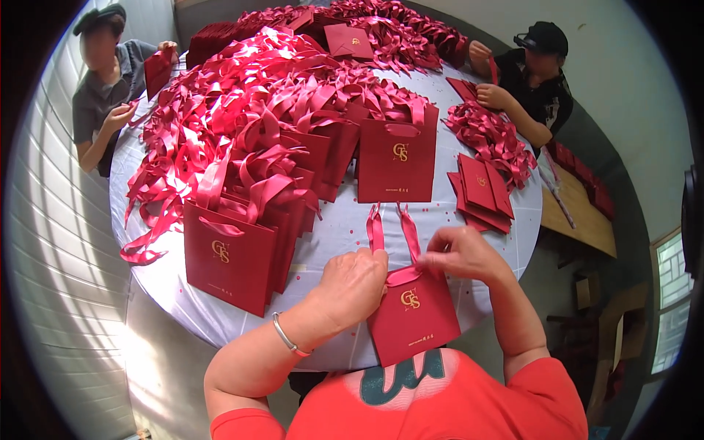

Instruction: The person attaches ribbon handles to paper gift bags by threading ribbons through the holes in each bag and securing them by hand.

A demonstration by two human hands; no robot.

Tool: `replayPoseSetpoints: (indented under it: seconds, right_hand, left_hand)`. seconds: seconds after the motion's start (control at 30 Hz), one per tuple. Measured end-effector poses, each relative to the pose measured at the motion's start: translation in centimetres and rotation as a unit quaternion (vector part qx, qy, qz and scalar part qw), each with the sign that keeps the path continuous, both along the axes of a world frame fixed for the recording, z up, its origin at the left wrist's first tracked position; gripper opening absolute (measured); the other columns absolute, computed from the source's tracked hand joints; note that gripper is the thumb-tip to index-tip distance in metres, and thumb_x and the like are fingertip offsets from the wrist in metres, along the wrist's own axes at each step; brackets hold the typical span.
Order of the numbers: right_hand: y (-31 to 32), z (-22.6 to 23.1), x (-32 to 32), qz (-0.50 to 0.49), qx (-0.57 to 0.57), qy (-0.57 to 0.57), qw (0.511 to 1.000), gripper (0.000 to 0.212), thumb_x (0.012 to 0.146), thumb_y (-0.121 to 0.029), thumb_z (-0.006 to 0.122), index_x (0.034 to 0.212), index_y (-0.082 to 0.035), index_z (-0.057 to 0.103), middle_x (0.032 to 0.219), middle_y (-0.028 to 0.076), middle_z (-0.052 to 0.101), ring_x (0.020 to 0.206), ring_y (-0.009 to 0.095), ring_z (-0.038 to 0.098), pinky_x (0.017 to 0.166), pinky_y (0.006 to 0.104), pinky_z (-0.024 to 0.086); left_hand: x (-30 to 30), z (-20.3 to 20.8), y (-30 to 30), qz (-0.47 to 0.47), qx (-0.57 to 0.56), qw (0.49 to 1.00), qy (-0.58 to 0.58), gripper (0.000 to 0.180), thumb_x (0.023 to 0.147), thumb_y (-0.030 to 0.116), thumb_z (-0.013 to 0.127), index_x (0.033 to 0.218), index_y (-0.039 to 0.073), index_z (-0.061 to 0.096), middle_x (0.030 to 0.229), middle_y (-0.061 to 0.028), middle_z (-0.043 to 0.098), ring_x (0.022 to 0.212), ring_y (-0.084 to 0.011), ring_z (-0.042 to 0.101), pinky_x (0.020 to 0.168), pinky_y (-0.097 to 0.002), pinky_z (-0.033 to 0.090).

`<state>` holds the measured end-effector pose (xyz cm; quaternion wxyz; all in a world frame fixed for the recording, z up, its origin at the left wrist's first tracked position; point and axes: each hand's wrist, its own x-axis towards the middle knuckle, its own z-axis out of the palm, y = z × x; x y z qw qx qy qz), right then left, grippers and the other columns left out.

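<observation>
At the near edge of the round, cloth-covered table (pixel 524 220), a red paper gift bag (pixel 419 321) lies slightly tilted betw. the arms, bottom close to the rim & the red T-shirt (pixel 480 407). L hand (pixel 353 284) is mostly curled closed, gripping the pink satin ribbon (pixel 402 276) at the bag's top left; R hand (pixel 462 253) has thumb & fingertip seemingly pinched on it at top right, other fingers loosely bent, exact contact partly hidden. Main risk, prob.: an uneven pull if one hand tugs harder, leaving one strand longer or twisted, or creasing the paper up top. W/ the bottom so near the rim, a bump from the body could shove the bag askew. Off to the L, standing gift bags (pixel 233 260) lean close tog., so a forearm knock could topple several; the ribbon heap (pixel 242 99) beyond could snag too.
</observation>
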<state>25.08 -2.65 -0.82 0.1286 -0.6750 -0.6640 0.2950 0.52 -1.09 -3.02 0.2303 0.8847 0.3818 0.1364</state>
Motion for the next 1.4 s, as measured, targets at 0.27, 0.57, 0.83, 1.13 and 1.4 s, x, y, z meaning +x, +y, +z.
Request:
replayPoseSetpoints:
  seconds: [0.27, 0.57, 0.83, 1.13, 1.4]
  right_hand:
    - [-0.7, -0.7, 2.2, -0.012, -0.147, 0.308, 0.940, 0.019, 0.080, -0.010, 0.083, 0.092, -0.002, 0.070, 0.085, -0.002, 0.066, 0.079, 0.006, 0.060, 0.072, 0.0213, 0.048]
    - [7.2, 6.8, 3.3, -0.068, 0.316, 0.277, 0.905, 0.010, 0.086, -0.004, 0.076, 0.093, 0.000, 0.071, 0.086, -0.002, 0.067, 0.078, 0.005, 0.059, 0.068, 0.0194, 0.047]
    - [13.2, -1.6, 3.4, -0.063, 0.277, 0.233, 0.930, 0.036, 0.083, -0.006, 0.078, 0.117, -0.002, 0.068, 0.086, -0.003, 0.064, 0.073, 0.003, 0.057, 0.065, 0.0192, 0.048]
    - [8.9, -2.4, 2.4, -0.063, 0.198, 0.075, 0.975, 0.111, 0.066, -0.033, 0.089, 0.151, 0.001, 0.026, 0.136, 0.021, 0.054, 0.116, 0.033, 0.059, 0.100, 0.0395, 0.048]
    - [9.2, -4.1, 3.6, 0.002, 0.202, 0.100, 0.974, 0.118, 0.066, -0.017, 0.089, 0.156, -0.004, 0.013, 0.134, 0.023, 0.055, 0.124, 0.034, 0.056, 0.106, 0.0401, 0.045]
  left_hand:
    - [-0.5, 1.9, 1.3, -0.049, -0.102, 0.993, 0.029, 0.048, 0.077, 0.022, 0.079, 0.107, -0.007, 0.054, 0.102, -0.0281, 0.066, 0.094, -0.0436, 0.066, 0.081, -0.0488, 0.054]
    - [-1.0, 0.5, 3.9, 0.163, 0.082, 0.947, -0.264, 0.087, 0.081, 0.022, 0.079, 0.143, -0.009, 0.027, 0.132, -0.0309, 0.046, 0.118, -0.0458, 0.052, 0.099, -0.0464, 0.046]
    - [0.3, -2.4, 3.8, 0.080, 0.031, 0.990, -0.108, 0.076, 0.078, 0.016, 0.079, 0.138, -0.008, 0.039, 0.139, -0.0349, 0.041, 0.128, -0.0480, 0.046, 0.108, -0.0475, 0.040]
    - [0.4, -3.8, 4.0, 0.058, 0.097, 0.993, -0.034, 0.073, 0.083, 0.027, 0.074, 0.137, -0.010, 0.043, 0.142, -0.0408, 0.037, 0.138, -0.0505, 0.034, 0.116, -0.0553, 0.024]
    - [1.5, -1.4, 5.0, -0.005, 0.081, 0.992, 0.094, 0.070, 0.085, 0.028, 0.073, 0.133, -0.013, 0.042, 0.136, -0.0447, 0.037, 0.132, -0.0545, 0.038, 0.113, -0.0562, 0.028]
